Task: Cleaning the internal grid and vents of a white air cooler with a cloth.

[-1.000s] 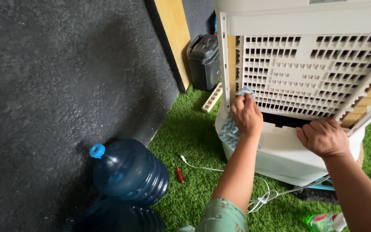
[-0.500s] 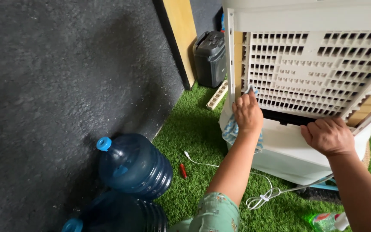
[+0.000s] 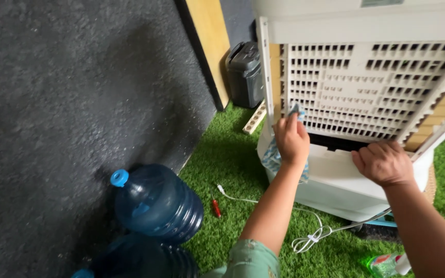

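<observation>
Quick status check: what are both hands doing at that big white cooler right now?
Left hand presses a blue cloth on the cooler's grille. Right hand grips the white lower body. White cord lies on the grass below.

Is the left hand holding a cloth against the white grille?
Yes, the left hand presses a blue-patterned cloth on the grille.

Label: small teal sticker point(image 3: 375, 2) at the cooler's top edge.
Package: green plastic bottle point(image 3: 386, 264), red-and-white label, lying on grass bottom right.
</observation>
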